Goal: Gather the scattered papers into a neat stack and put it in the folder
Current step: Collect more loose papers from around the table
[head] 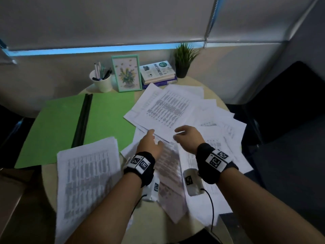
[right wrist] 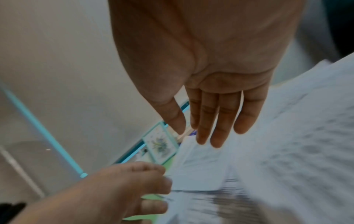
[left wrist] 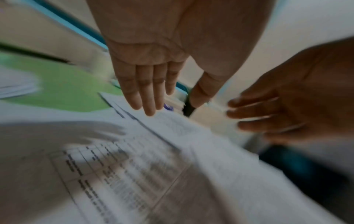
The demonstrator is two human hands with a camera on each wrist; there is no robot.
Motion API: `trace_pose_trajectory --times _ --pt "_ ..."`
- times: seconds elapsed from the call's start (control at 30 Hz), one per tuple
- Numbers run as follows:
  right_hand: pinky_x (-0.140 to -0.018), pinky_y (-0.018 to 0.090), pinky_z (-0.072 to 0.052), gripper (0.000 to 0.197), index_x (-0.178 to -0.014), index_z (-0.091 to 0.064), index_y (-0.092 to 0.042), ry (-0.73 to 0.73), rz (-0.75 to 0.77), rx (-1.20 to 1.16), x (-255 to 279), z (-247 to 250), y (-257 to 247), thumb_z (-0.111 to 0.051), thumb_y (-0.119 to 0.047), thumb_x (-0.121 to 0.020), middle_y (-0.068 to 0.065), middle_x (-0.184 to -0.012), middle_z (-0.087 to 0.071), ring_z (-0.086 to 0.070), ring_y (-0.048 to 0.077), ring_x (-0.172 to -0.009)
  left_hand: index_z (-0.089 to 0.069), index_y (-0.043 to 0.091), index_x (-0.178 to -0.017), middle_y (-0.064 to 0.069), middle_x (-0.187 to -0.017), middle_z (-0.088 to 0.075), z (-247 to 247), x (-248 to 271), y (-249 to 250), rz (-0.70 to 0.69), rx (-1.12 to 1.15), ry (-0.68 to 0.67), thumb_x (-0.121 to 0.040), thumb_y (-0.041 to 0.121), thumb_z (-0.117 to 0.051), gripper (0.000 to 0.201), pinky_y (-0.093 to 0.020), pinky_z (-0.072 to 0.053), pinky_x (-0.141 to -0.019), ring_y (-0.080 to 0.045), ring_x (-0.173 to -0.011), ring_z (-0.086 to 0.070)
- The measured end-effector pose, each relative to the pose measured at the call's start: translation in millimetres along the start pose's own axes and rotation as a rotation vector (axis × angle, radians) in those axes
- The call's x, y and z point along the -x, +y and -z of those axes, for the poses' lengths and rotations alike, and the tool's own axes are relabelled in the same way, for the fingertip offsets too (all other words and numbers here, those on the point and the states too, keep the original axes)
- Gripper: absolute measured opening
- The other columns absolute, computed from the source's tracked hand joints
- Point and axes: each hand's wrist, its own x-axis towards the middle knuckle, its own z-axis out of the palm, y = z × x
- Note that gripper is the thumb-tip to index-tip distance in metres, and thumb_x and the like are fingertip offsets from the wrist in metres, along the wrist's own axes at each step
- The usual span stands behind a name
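Reaching over loose papers, both hands spread and holding nothing

Left hand (head: 150,142) and right hand (head: 186,136) hover with straight fingers, neither grip closed, above the scattered papers (head: 207,120); one gathered stack (head: 88,175) lies at the left, its corner on the open green folder (head: 58,124). Round pale surface (head: 218,101) also carries one pen cup (head: 102,81), one framed picture (head: 127,73), two books (head: 158,73), one potted plant (head: 183,59), below a drawn blind

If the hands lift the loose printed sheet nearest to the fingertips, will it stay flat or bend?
The printed sheet is probably thin and light, so it would likely droop when lifted by one edge. It lies on other scattered papers, so it may slide. Both the left hand and right hand are open, holding nothing.
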Motion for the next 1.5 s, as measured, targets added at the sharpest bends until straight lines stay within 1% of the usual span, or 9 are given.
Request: trace_pose_trajectory --times 0.23,0.4,0.53,0.67,0.8,0.93,1.1,1.3,1.5 --pt "-0.087 0.025 -0.043 0.033 -0.121 -0.061 -0.014 0.095 -0.168 0.114 -2.6 69.0 114.3 -0.063 -0.028 -0.091 0.001 -0.116 -0.066 -0.060 0.019 -0.103 -0.009 0.016 -0.152 -0.013 -0.159 -0.011 -55.9 -54.2 16.2 -0.100 -0.617 -0.110 -0.087 0.047 -0.057 0.087 -0.041 -0.035 -0.108 -0.029 -0.144 -0.023" --pt "-0.086 0.031 -0.053 0.022 -0.107 -0.067 -0.019 0.073 -0.180 0.099 -7.2 82.2 149.0 -0.059 -0.015 -0.087 -0.005 -0.103 -0.068 -0.064 0.017 -0.097 -0.007 0.019 -0.151 -0.020 -0.143 -0.037 -74.9 -84.9 33.5 0.002 -0.653 -0.110 -0.076 0.064 -0.056 0.100 -0.049 -0.050 -0.092 -0.038 -0.121 -0.049" --pt "-0.087 0.040 -0.056 0.019 -0.104 -0.065 -0.023 0.056 -0.180 0.112 -13.9 83.7 150.3 -0.060 -0.019 -0.086 -0.008 -0.100 -0.066 -0.064 0.017 -0.096 -0.006 0.011 -0.152 -0.020 -0.121 -0.059 -72.2 -96.0 50.3 -0.015 -0.735 -0.091 -0.090 0.029 -0.052 0.079 -0.045 -0.054 -0.083 -0.035 -0.101 -0.061" --pt "-0.100 0.049 -0.043 0.075 -0.135 -0.041 -0.022 0.231 -0.265 0.351 -11.6 89.7 153.0 -0.077 -0.039 -0.072 0.005 -0.137 -0.043 -0.043 0.028 -0.126 -0.051 0.003 -0.121 -0.014 -0.112 -0.063 -61.9 -88.3 68.0 -0.030 -0.878 -0.134 -0.096 0.013 -0.048 0.027 -0.036 -0.048 -0.074 -0.029 -0.092 -0.062" --pt "-0.084 0.040 -0.049 0.111 -0.136 -0.024 -0.014 0.135 -0.310 0.485 -9.3 96.0 152.0 -0.092 -0.044 -0.054 0.012 -0.129 -0.038 -0.046 0.033 -0.116 -0.060 0.007 -0.111 -0.007 -0.102 -0.063 -50.0 -61.9 83.6 0.002 -0.966 -0.175 -0.090 0.010 -0.055 0.022 -0.029 -0.045 -0.066 -0.024 -0.084 -0.059" --pt "-0.071 0.033 -0.053 0.065 -0.123 -0.034 -0.011 0.103 -0.272 0.509 -25.5 91.1 155.3 -0.077 -0.026 -0.076 0.005 -0.096 -0.059 -0.063 0.029 -0.088 -0.061 0.009 -0.113 -0.005 -0.102 -0.063 -61.4 -5.8 88.8 -0.033 -0.905 -0.251 -0.089 0.015 -0.057 0.025 -0.026 -0.045 -0.070 -0.020 -0.081 -0.055" --pt "-0.072 0.029 -0.045 0.026 -0.109 -0.061 -0.017 0.116 -0.204 0.336 -44.6 118.8 146.1 -0.064 -0.027 -0.086 0.008 -0.098 -0.067 -0.057 0.026 -0.081 -0.045 0.020 -0.142 -0.002 -0.142 -0.051 -78.2 23.5 79.9 0.058 -0.515 -0.515 -0.068 0.087 -0.047 0.101 -0.037 -0.042 -0.104 -0.022 -0.126 -0.051" --pt "-0.074 0.030 -0.046 0.023 -0.109 -0.066 -0.013 0.243 -0.034 0.281 -65.4 180.0 104.9 -0.063 -0.024 -0.089 0.010 -0.092 -0.065 -0.064 0.031 -0.094 -0.029 0.015 -0.145 -0.011 -0.147 -0.039 -67.1 -39.0 35.2 0.225 -0.244 0.161 -0.063 0.069 -0.072 0.108 -0.050 -0.038 -0.107 -0.032 -0.133 -0.039" --pt "-0.085 0.031 -0.046 0.030 -0.110 -0.065 -0.006 0.505 0.093 0.114 -70.8 228.7 58.5 -0.066 -0.027 -0.089 0.012 -0.103 -0.068 -0.063 0.025 -0.098 0.009 0.013 -0.152 -0.019 -0.157 -0.010 -67.3 -47.8 4.4 0.399 -0.249 0.122 -0.056 0.043 -0.090 0.141 -0.053 -0.028 -0.112 -0.038 -0.145 -0.014"
